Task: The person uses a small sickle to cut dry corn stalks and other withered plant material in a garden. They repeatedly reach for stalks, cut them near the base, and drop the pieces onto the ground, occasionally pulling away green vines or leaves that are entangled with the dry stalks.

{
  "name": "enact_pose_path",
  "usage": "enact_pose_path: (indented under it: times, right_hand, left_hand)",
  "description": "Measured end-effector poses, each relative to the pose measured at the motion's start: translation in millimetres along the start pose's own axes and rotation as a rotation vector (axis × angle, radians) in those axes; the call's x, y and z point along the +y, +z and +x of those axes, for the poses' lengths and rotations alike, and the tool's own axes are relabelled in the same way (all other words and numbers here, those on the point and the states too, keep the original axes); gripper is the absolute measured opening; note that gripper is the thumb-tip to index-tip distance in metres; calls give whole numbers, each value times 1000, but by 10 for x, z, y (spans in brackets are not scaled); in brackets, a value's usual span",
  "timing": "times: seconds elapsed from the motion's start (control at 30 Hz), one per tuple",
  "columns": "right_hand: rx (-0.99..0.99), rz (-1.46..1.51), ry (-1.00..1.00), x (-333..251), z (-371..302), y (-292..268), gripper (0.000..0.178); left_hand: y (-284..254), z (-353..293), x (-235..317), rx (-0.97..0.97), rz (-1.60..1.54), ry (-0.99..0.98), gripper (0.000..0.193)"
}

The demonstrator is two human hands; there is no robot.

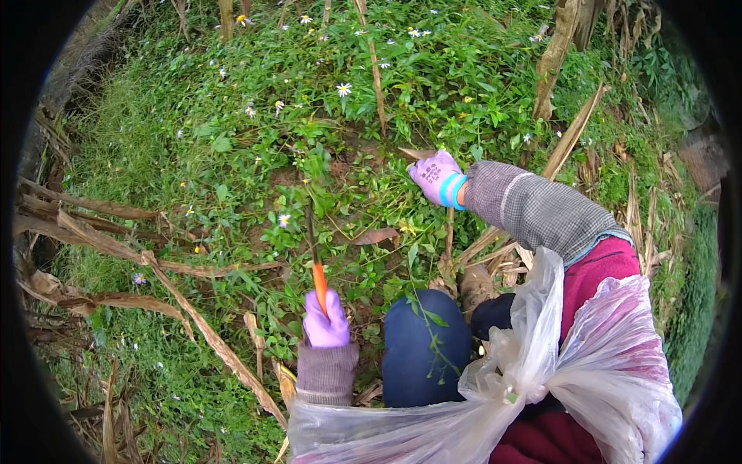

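Note:
My left hand (327, 321), in a lilac glove, is closed around the orange handle (319, 284) of a hand tool. Its narrow dark blade (311, 228) points away from me into the weeds; leaves hide the tip, so the exact kind of tool is unclear. Farther out and to the right, my right hand (437, 178) wears a lilac glove with a turquoise cuff. Its fingers are curled down into the green weeds (402, 189), and what they grip is partly hidden. A dry, pale piece of stalk (417, 153) lies beside its knuckles.
Dry stalks (220, 352) lie across the plants at left, and several stand upright (553, 62) at the back right. White daisy-like flowers (343, 90) dot the greenery. Brown soil (352, 162) shows between the hands. A clear plastic sheet (533, 379) is knotted over my front, near my knee (425, 348).

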State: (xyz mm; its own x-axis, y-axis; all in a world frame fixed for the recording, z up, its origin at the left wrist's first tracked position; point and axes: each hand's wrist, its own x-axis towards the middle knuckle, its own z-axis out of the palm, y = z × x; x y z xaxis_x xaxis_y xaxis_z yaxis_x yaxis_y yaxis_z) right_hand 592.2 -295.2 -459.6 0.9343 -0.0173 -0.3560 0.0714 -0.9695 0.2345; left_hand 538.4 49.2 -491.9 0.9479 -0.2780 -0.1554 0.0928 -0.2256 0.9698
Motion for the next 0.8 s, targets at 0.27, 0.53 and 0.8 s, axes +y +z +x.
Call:
enact_pose_path:
  times: [0.27,0.53,0.8]
  right_hand:
    - [94,-39,-50,-168,149,-133,15]
    - [-269,-62,-206,24,-615,700,20]
    - [-493,249,-155,19,-284,-85,83]
  left_hand:
    - [1012,1132,-76,-181,609,49,33]
    - [345,-22,-448,-404,576,-45,25]
    - [322,178,-1006,-447,205,-92,20]
